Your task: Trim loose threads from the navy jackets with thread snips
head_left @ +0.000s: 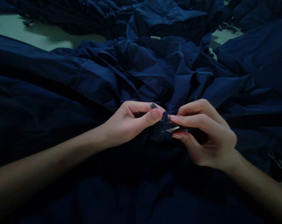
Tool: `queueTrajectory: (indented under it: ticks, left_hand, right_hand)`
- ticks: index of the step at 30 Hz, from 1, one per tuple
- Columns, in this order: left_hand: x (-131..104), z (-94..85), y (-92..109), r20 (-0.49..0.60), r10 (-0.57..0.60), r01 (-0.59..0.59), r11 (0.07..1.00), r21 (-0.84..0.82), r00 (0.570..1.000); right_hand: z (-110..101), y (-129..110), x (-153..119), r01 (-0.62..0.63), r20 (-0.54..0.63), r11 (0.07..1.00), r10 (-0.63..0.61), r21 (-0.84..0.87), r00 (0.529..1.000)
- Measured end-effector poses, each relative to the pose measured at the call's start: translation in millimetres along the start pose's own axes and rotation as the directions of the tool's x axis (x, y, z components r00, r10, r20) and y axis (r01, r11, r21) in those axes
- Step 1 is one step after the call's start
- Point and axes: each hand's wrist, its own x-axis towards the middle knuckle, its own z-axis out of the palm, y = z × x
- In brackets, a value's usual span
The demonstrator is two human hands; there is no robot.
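Dark blue fabric (152, 68) lies in folds across the view. Near the centre, my left hand (131, 123) pinches a gathered edge (164, 117) of it between thumb and fingers. A small dark tab (153, 106) sticks up by the left thumb. My right hand (206, 133) holds small metal snips (172, 129), their pointed blades apart and directed left at the gathered edge. The right index fingertip is right beside that edge. The rest of the snips is mostly hidden by the right fingers.
A pale surface (46, 35) shows at the upper left, with another pale patch at the upper right. More dark blue fabric is heaped at the back and along both sides. A small light label (155, 37) sits on the fabric at the top centre.
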Motion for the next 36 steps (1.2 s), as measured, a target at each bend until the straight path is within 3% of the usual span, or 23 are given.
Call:
queueTrajectory:
  ticks: [14, 21, 30, 36]
  left_hand:
    - [1.1, -1.1, -3.7, -0.009, 0.031, -0.030, 0.999, 0.018, 0.999]
    - [-0.6, 1.8, -1.3, -0.034, -0.025, 0.022, 0.997, -0.079, 0.999]
    - [-0.4, 2.4, -3.6, -0.119, 0.089, -0.092, 0.996, -0.023, 0.989]
    - [-1.8, 3.0, -3.4, -0.104, 0.101, -0.106, 0.994, -0.037, 0.989]
  right_hand:
    - [1.1, -2.4, 1.6, -0.033, -0.020, 0.999, 0.032, -0.017, 0.999]
    - [-0.6, 3.0, -1.8, -0.025, -0.228, 1.000, 0.028, 0.016, 0.973]
    - [1.1, -3.9, 1.2, 0.007, -0.081, 0.999, -0.010, -0.039, 0.997]
    - [2.1, -4.4, -0.2, -0.077, -0.122, 0.995, 0.069, -0.065, 0.990]
